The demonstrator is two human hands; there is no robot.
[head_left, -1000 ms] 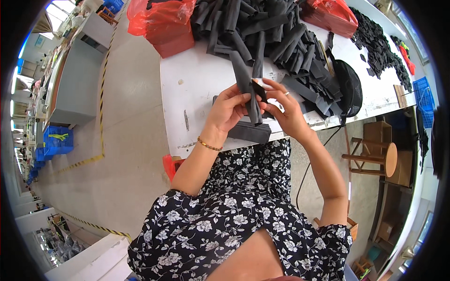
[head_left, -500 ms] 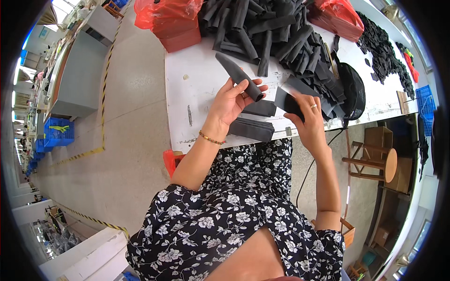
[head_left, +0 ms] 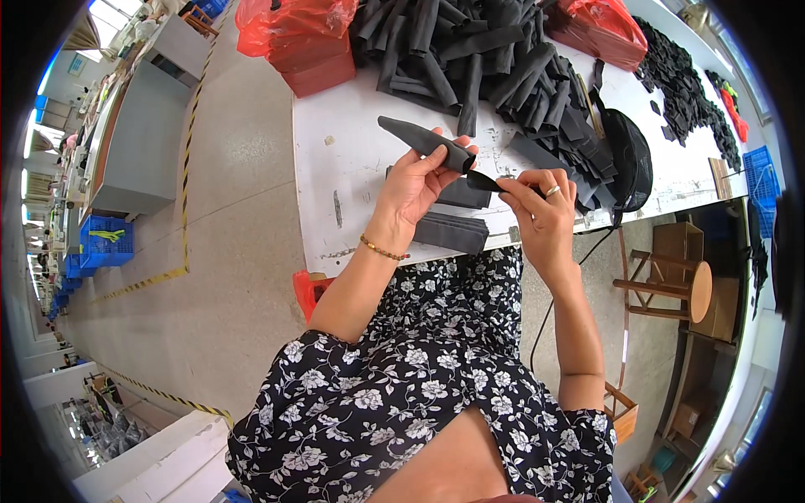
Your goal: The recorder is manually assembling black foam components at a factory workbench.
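My left hand (head_left: 412,186) is closed around a black fabric tube (head_left: 416,137), which tilts with its open end toward the right. My right hand (head_left: 543,205) pinches a dark, flat strip (head_left: 482,181); its curled tip is at the tube's open end, and I cannot tell whether it is inside. Below the hands, near the table's front edge, lies a neat stack of black strips (head_left: 453,232). Behind it, partly hidden by my left hand, lie more black pieces (head_left: 466,194).
A big heap of black tubes (head_left: 470,50) covers the back of the white table (head_left: 323,193), with flat black pieces (head_left: 579,151) beside it. Red plastic bags (head_left: 310,59) flank the heap. A black mesh pouch (head_left: 631,159) stands right. A wooden stool (head_left: 696,292) is on the floor.
The right hand has brought its black strip left to the tube's open end, curling it. The left hand has tilted the tube flatter.
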